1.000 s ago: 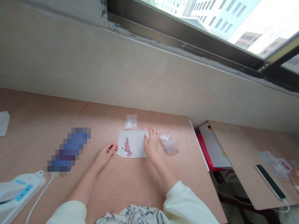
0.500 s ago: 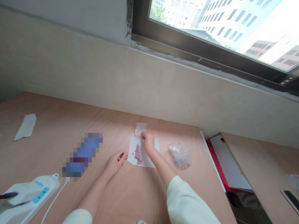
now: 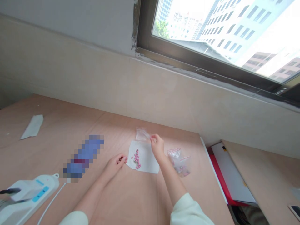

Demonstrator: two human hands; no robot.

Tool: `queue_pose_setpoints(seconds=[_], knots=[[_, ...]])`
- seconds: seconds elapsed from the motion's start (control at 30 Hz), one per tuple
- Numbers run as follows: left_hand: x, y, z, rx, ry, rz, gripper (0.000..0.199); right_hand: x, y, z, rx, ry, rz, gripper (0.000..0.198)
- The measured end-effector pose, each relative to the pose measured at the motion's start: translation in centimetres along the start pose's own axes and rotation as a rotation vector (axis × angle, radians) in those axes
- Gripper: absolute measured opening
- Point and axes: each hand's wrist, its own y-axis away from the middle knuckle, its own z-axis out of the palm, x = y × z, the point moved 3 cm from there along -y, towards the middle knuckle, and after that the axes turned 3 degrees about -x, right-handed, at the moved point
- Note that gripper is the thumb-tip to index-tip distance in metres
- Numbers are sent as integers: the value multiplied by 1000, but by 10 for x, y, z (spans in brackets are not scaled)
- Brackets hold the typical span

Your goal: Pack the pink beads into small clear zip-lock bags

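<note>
A white paper sheet [image 3: 148,159] lies on the table, with a cluster of small pink beads [image 3: 137,159] and a few slim dark pieces on its left half. At the sheet's lower left corner my left hand [image 3: 117,162] is closed, thumb and finger pinched on the paper's edge. Just beyond the sheet lies a small clear zip bag [image 3: 141,134]. My right hand [image 3: 157,145] is over the sheet's upper right, its fingertips pinching clear plastic that stretches from the bag; exactly which part is hard to make out.
More clear zip bags [image 3: 179,161] with small contents lie to the right. On the left are a blurred-out blue device [image 3: 84,156] with a white cable, a power strip [image 3: 42,190] and a scrap of white paper [image 3: 32,126]. The wall [image 3: 117,87] rises behind the table.
My right hand has moved right, away from the zip bag's near corner, drawing clear plastic out with it. My left hand stays at the paper's corner. The whole view has shifted slightly.
</note>
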Motion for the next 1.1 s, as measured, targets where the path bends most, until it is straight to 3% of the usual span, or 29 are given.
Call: queue_pose_setpoints(seconds=[0.13,0.27,0.37,0.43,0.57,0.67,0.73,0.83,0.97,1.1], knots=[[1,-1,-1,2,37,-4,28,-4,5,-21,79,-14,-2,11],[1,1,-1,16,28,5,27,-6,-4,-34,226,118,69,16],[2,2,0,7,13,22,26,-13,-14,-33,318,236,44,19],[3,3,1,6,8,42,26,-15,-19,-21,235,292,-3,18],[4,4,1,19,12,52,27,-6,-17,16,-139,272,-23,15],[4,5,0,13,27,37,28,-4,-13,17,-148,243,-8,15],[3,4,-1,8,67,19,28,-7,-8,3,-42,147,-8,14],[2,0,-1,13,174,-40,32,-11,6,-23,87,-191,-8,13],[18,0,7,-63,319,-57,37,-1,42,-29,-42,-644,145,18],[45,7,22,-244,357,11,29,19,77,-17,-131,-780,351,26]])
